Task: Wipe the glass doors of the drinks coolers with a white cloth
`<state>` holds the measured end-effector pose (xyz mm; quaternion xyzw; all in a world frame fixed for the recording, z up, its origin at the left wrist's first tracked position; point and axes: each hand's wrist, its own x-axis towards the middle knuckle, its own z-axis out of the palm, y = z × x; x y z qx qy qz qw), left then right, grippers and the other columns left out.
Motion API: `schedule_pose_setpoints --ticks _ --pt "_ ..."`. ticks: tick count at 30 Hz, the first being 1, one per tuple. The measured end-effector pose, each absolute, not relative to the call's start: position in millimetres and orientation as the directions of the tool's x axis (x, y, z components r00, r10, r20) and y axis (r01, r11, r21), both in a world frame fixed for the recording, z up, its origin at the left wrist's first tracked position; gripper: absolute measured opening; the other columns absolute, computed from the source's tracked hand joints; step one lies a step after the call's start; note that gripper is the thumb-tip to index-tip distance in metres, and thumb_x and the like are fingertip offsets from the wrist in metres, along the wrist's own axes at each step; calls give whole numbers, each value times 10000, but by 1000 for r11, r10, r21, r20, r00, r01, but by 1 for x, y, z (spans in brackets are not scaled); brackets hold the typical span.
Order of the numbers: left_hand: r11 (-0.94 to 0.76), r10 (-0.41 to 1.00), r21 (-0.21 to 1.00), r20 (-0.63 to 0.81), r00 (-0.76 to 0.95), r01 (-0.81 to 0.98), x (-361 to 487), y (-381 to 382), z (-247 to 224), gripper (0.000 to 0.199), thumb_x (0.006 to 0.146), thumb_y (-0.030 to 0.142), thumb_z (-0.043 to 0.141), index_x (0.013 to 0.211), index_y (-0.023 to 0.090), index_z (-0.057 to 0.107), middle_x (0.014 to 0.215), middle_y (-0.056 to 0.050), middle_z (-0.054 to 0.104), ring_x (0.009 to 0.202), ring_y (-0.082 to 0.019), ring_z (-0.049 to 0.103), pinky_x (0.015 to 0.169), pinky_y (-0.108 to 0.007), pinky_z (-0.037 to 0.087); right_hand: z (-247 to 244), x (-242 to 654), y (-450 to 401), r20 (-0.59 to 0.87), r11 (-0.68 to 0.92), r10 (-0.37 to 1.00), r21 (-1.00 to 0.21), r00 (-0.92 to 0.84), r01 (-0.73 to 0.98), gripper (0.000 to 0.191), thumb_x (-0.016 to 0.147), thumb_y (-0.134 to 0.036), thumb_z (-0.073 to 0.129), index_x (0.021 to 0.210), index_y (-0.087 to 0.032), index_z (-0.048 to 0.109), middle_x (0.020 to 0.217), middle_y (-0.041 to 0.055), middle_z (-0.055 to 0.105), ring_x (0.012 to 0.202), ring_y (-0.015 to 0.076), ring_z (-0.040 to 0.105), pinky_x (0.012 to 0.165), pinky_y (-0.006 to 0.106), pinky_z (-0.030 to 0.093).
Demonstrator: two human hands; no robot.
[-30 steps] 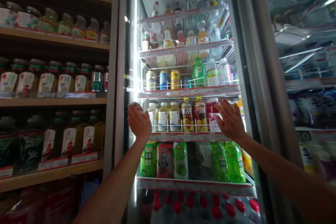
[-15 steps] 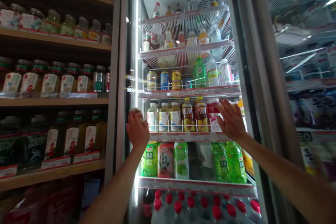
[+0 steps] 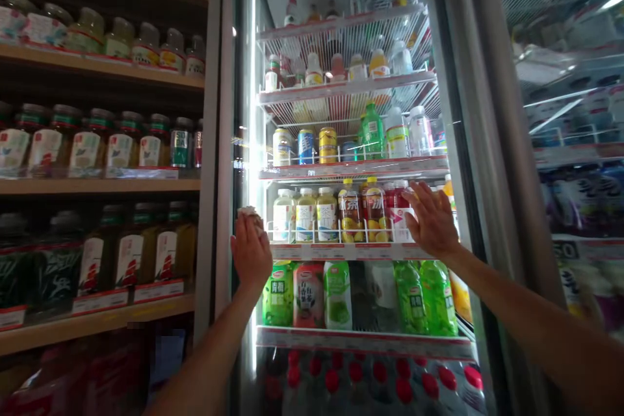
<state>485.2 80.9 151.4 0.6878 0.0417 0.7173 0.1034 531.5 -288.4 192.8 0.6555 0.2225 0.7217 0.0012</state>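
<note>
My left hand [image 3: 252,250] presses a crumpled, pale cloth [image 3: 251,213] against the glass door [image 3: 370,253] of a lit drinks fridge, near the door's left edge. Most of the cloth is hidden under my fingers. Farther right, my right hand [image 3: 431,218] is open, fingers spread, palm toward the same glass at about the same height and apparently resting on it. Behind the pane, a red drink bottle [image 3: 400,214] shows beside the right fingertips. A pale tea bottle [image 3: 283,216] stands inside, just right of the cloth.
Wooden shelves [image 3: 97,185] packed with bottles and jars run along the left. A metal door frame [image 3: 218,143] separates them from the fridge. Green bottles [image 3: 439,299] stand on a lower fridge shelf, with red-capped bottles [image 3: 331,380] below. Another glass-fronted cooler [image 3: 580,208] is at the right.
My left hand has slid slightly left and down on the glass with the cloth. My right hand stays almost in place. The view has shifted a little.
</note>
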Motion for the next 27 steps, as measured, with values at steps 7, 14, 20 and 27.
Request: schedule_pose_setpoints --ticks 7,14,20,27 --pt "-879 -459 -456 888 -9 -139 497 -15 123 523 851 170 352 1371 195 302 1400 -73 399 1346 -170 253 1105 -384 211 193 530 -289 939 -898 309 341 -154 278 447 878 -275 367 1321 -214 362 1392 103 403 1320 238 307 1047 459 232" --pt "-996 -87 -87 996 -15 -28 489 71 138 502 885 203 308 1383 159 272 1405 -140 369 1322 -209 309 1085 -445 222 192 532 -289 946 -900 295 323 -139 292 470 875 -292 376 1339 -234 342 1413 81 379 1325 239 298 1063 462 200" --pt "-959 -276 -275 961 11 -68 491 21 127 499 849 141 343 1348 158 346 1415 -120 361 1354 -209 229 1094 -428 205 193 530 -288 943 -901 294 327 -155 284 430 876 -286 389 1297 -199 394 1396 102 400 1324 231 298 1068 456 197" --pt "-945 -316 -318 948 -42 -71 495 32 139 466 862 130 327 1322 179 388 1369 -98 437 1312 -194 329 1101 -421 178 193 529 -289 942 -896 308 335 -135 290 429 882 -276 366 1304 -206 389 1403 92 393 1334 225 277 1070 446 190"
